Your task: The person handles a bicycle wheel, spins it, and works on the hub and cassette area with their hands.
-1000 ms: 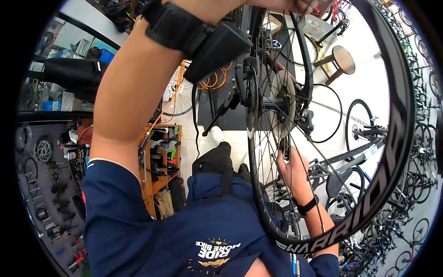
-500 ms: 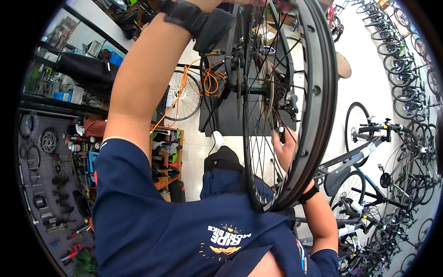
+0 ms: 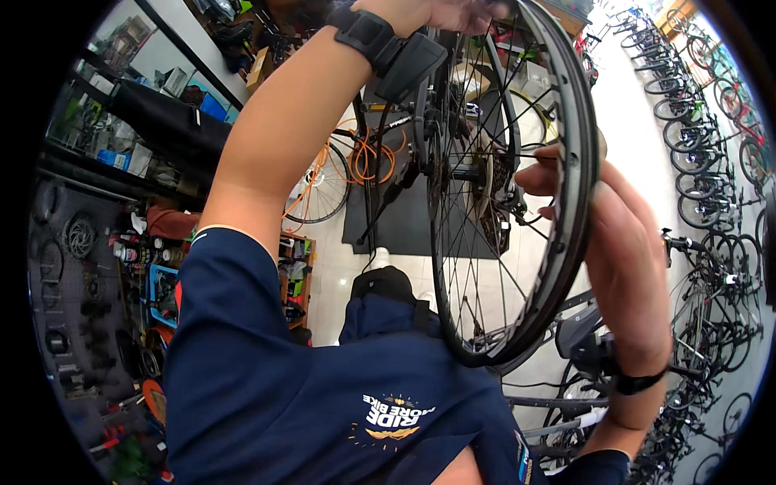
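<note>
A bicycle wheel (image 3: 570, 210) with a dark rim and thin black spokes stands upright before me, fitted in a bike's frame. At its middle are the hub (image 3: 465, 173) and a sprocket cassette (image 3: 499, 174), beside a derailleur (image 3: 513, 202). My right hand (image 3: 630, 259), a little blurred, is at the wheel's right side. Its fingers are curled round the rim, which hides part of them; the fingertips show among the spokes. My left hand (image 3: 457, 14) is at the top edge near the upper wheel, its fingers mostly cut off. Whether it grips anything is unclear.
A black mat (image 3: 396, 218) lies under the bike. Left are an orange cable (image 3: 376, 162), another wheel (image 3: 323, 190), a small shelf (image 3: 297, 271) and a tool pegboard (image 3: 69, 275). Rows of bicycles (image 3: 695, 153) line the right side; a black saddle (image 3: 578, 335) is near my right wrist.
My right hand has moved from among the spokes near the cassette, up and right to the wheel's outer rim. My left arm has shifted slightly right in view.
</note>
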Motion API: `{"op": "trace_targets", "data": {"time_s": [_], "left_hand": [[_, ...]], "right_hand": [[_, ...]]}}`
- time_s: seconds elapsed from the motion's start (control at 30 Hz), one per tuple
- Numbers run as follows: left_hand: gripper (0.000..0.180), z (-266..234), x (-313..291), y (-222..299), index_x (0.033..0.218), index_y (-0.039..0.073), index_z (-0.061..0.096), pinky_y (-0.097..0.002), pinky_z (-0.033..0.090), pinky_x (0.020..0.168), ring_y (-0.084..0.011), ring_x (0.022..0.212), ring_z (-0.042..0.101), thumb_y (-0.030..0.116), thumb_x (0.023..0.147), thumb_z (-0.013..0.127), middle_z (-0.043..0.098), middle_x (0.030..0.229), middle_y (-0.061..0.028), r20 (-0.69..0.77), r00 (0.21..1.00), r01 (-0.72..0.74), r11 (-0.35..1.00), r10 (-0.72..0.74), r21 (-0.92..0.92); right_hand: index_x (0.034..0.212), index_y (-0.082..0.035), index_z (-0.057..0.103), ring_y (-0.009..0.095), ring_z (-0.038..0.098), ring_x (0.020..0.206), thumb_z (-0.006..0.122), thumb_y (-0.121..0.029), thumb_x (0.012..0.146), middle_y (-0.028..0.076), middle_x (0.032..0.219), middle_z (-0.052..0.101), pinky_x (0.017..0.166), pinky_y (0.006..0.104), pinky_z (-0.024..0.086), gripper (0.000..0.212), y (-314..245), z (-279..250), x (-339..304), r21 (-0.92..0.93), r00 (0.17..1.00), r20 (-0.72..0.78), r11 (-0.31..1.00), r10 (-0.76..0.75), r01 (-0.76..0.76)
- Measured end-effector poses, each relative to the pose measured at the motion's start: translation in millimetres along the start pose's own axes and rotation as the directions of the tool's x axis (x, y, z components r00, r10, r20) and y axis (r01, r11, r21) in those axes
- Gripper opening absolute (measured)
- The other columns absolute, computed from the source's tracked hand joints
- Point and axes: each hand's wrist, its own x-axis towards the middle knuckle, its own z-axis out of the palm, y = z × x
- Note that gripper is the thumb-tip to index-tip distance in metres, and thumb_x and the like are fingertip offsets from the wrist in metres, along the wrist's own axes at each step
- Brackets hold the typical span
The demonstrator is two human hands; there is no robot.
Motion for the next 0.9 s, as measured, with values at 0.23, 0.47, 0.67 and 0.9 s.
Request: {"op": "trace_targets", "data": {"time_s": [0.23,0.47,0.67,0.9], "left_hand": [[0.027,-17.6,-14.4,-13.0,0.113,0.008,0.064,-0.0305,0.052,0.064,-0.0143,0.080,0.064,0.031,0.103,0.055,0.070,0.094,-0.0061,0.251,0.957,-0.111,0.983,0.144,-0.144],[0.042,-67.6,-74.8,-107.4,0.125,-0.003,0.062,-0.0292,0.049,0.090,-0.0161,0.098,0.063,0.032,0.103,0.058,0.071,0.114,-0.0103,0.052,0.843,-0.445,0.639,0.536,0.627],[0.072,-62.5,-55.0,-194.1,0.145,-0.015,0.033,-0.0532,0.033,0.109,-0.0434,0.128,0.045,0.036,0.100,0.056,0.051,0.134,-0.0291,-0.190,0.748,-0.191,0.481,0.636,0.856],[0.072,-63.7,-43.9,-216.3,0.149,-0.015,0.027,-0.0501,0.029,0.112,-0.0410,0.129,0.043,0.027,0.097,0.055,0.051,0.135,-0.0274,-0.201,0.770,-0.307,0.627,0.606,0.716]], "right_hand": [[0.116,-0.001,0.056,0.009,0.047,0.054,0.059,-0.019,0.099,-0.001,0.064,0.048,0.063,0.0270,0.048,0.025,-39.5,37.9,33.1,0.215,0.869,-0.311,0.919,0.385,-0.330],[0.094,-0.007,0.054,0.006,0.033,0.037,0.067,-0.016,0.095,-0.005,0.051,0.038,0.043,0.0229,0.034,0.016,-45.8,45.6,46.6,0.152,0.750,-0.510,0.903,0.420,-0.402],[0.098,-0.008,0.055,0.004,0.029,0.038,0.066,-0.018,0.096,-0.008,0.052,0.036,0.043,0.0221,0.035,0.015,-56.3,55.5,44.3,0.118,0.690,-0.603,0.900,0.400,-0.419],[0.099,-0.007,0.057,0.003,0.029,0.039,0.066,-0.020,0.096,-0.008,0.052,0.035,0.044,0.0218,0.034,0.015,-58.4,55.8,55.4,0.074,0.657,-0.659,0.900,0.367,-0.429]]}}
